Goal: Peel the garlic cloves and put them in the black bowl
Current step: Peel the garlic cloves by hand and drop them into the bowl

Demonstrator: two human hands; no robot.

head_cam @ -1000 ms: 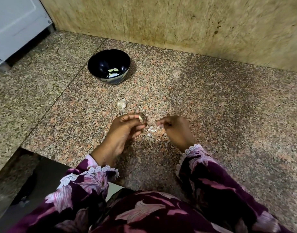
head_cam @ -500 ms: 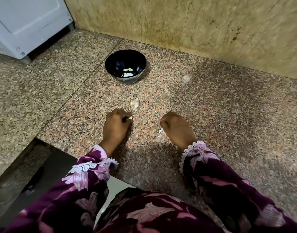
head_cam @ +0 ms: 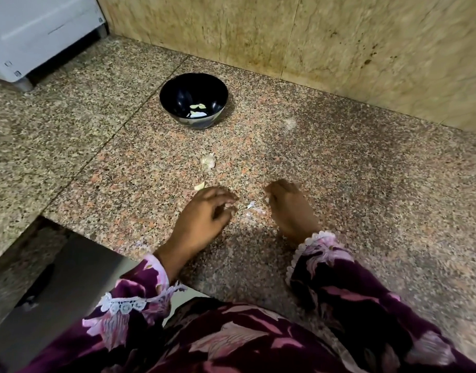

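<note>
I see my left hand [head_cam: 204,211] low over the speckled granite surface [head_cam: 366,184], its fingers loosely curled and holding nothing that I can make out, with a pale garlic clove [head_cam: 199,186] lying on the surface just beyond its fingertips. My right hand [head_cam: 290,208] rests on the surface nearby, fingers curled under so I cannot tell whether it holds anything, and scraps of white garlic skin [head_cam: 251,205] lie between the two hands. Farther off sits a small garlic piece [head_cam: 207,161], and beyond it the black bowl [head_cam: 177,92] holds a few peeled cloves [head_cam: 197,110].
</note>
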